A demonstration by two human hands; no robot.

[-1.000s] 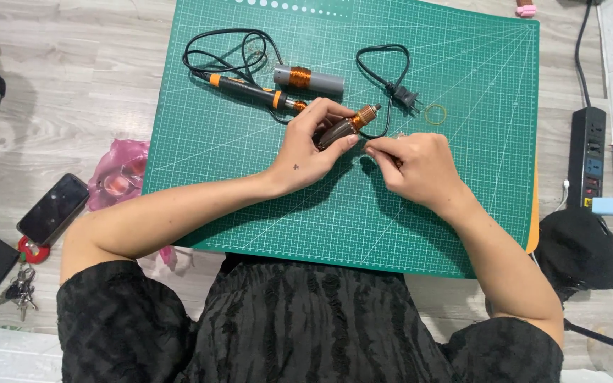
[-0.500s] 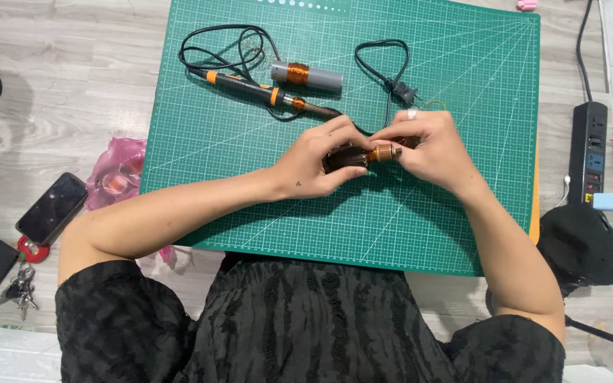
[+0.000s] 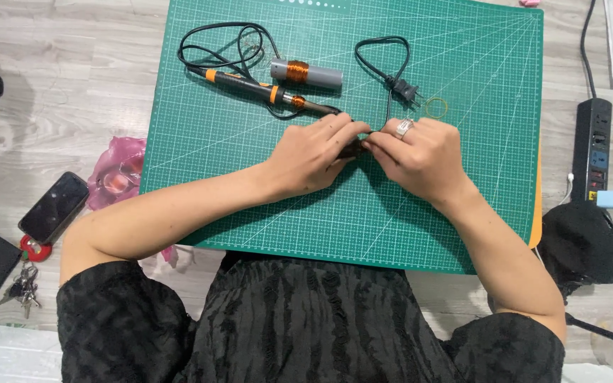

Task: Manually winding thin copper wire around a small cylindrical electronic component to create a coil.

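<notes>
Both of my hands meet over the middle of a green cutting mat (image 3: 462, 213). My left hand (image 3: 313, 156) and my right hand (image 3: 420, 156), which wears a ring, together pinch a small dark cylinder (image 3: 353, 149) that is almost wholly hidden between the fingers. Just above my left hand lies a black and orange soldering iron (image 3: 264, 91) with its black cable looped at the mat's top left. Beyond it rests a grey tube wound with copper wire (image 3: 306, 72).
A black cord with a plug (image 3: 404, 89) and a rubber band (image 3: 435, 107) lie above my right hand. A power strip (image 3: 593, 152) sits right of the mat. A phone (image 3: 54, 207), keys (image 3: 21, 287) and a pink object (image 3: 115, 174) lie on the floor at left.
My right hand has come in to meet my left hand. Both now cover the small cylinder, whose copper winding showed earlier.
</notes>
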